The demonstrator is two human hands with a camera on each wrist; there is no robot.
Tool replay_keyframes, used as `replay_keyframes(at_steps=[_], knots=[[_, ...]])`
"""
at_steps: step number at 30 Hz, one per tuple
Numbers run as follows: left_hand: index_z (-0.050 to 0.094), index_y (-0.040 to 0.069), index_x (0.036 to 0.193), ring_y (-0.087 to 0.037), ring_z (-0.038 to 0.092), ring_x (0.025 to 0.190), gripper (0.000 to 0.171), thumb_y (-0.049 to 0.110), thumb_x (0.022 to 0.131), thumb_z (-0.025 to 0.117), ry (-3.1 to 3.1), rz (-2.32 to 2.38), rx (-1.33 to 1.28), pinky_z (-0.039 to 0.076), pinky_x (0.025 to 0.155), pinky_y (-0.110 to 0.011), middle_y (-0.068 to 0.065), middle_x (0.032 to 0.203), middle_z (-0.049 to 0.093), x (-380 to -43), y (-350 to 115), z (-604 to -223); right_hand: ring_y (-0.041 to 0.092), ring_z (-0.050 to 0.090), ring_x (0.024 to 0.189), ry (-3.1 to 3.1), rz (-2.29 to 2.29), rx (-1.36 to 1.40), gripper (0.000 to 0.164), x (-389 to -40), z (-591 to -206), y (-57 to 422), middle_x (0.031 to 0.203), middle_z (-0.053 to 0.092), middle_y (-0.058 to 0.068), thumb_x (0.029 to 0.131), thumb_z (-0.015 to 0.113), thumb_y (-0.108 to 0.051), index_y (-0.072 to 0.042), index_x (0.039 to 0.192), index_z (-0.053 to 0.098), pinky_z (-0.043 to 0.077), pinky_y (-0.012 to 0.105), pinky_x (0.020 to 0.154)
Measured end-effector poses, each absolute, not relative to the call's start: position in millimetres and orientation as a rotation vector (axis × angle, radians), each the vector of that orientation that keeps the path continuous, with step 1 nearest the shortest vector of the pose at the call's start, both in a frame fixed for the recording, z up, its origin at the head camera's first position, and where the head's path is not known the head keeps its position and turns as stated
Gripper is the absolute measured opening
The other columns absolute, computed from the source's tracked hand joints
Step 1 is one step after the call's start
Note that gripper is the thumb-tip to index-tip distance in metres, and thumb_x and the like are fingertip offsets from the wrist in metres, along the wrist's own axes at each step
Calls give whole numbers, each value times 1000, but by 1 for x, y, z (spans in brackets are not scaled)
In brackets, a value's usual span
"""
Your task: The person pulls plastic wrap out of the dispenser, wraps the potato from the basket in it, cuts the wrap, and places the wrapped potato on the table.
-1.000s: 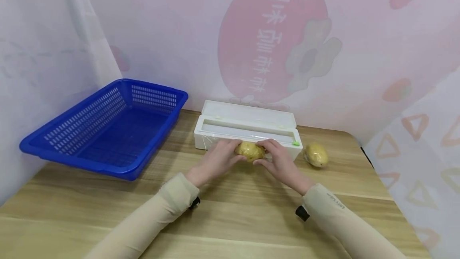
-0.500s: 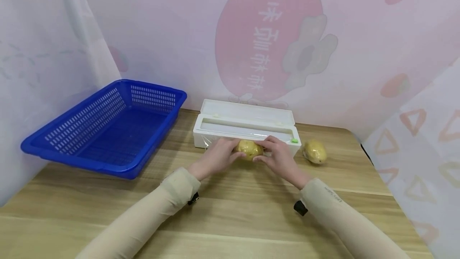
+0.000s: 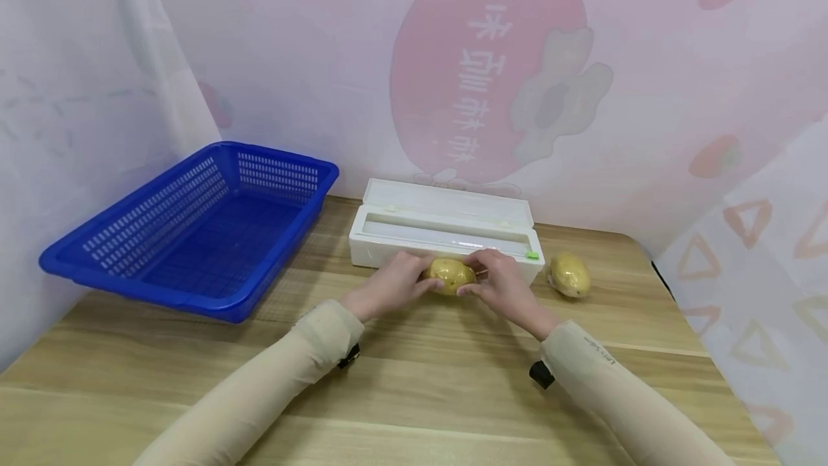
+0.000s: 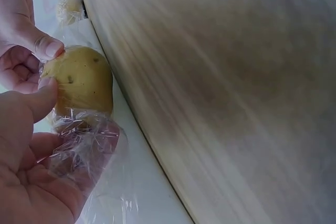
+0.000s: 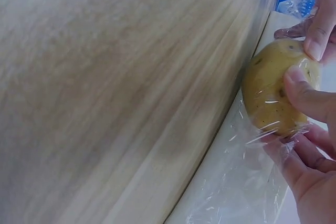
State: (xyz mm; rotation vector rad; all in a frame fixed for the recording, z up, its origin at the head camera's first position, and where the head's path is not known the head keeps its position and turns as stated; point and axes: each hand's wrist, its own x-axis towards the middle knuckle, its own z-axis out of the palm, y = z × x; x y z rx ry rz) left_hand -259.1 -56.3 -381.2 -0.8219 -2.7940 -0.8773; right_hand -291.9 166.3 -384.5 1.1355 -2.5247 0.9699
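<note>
Both hands hold a yellow potato (image 3: 451,276) close in front of a white cling film box (image 3: 370,253). The left hand (image 3: 393,285) grips its left end, thumb on the near side. On the opposite end, the right hand (image 3: 507,293) has its thumb and fingers around the potato. Clear cling film (image 4: 92,142) covers part of the potato and gathers in crumpled folds over the left fingers. More film (image 5: 231,174) hangs loose by the right fingers. The far side of the potato is hidden.
The box's lid (image 3: 446,201) stands raised, with a small green piece (image 3: 532,255) at the box's right end. A second potato (image 3: 569,276), wrapped in film, lies right of the box. At the left is a blue plastic basket (image 3: 242,308) on the wooden table (image 3: 414,401).
Both hands keep hold of the potato, and their fingers have shifted slightly on it. Film that glinted across the box's left front no longer shows there in the head view.
</note>
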Motion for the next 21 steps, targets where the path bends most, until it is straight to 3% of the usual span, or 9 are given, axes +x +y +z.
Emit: replay_keyframes(at_steps=[8,13,17,21], knots=[[67,6,98,-10,50,61,20,26,96,66,-2832,-756,-825,44,58,-25,3,72,56,-260,-58,-380,23,68,87,-2552,1037,1121,42,-293,-386,166,97,70,12,68,89,-10,3,103,69,56,33,77],[67,7,104,-16,57,81,27,33,98,63,-2866,-642,-773,47,71,-32,-4,94,63,-259,-61,-383,23,68,88,-2549,1031,1133,42,-293,-389,165,98,70,11,69,89,-12,2,104,71,55,33,78],[67,8,111,-20,60,95,32,37,99,60,-2879,-631,-743,49,80,-36,-8,110,64,-258,-62,-384,22,63,89,-2539,832,1136,52,-288,-389,166,101,65,10,70,90,-20,2,112,70,54,33,77],[67,13,105,-15,59,84,27,37,100,57,-2861,-745,-768,49,76,-33,0,93,64,-262,-61,-383,25,57,94,-2433,653,1170,65,-283,-389,171,108,55,15,66,94,-23,3,119,67,53,35,79]])
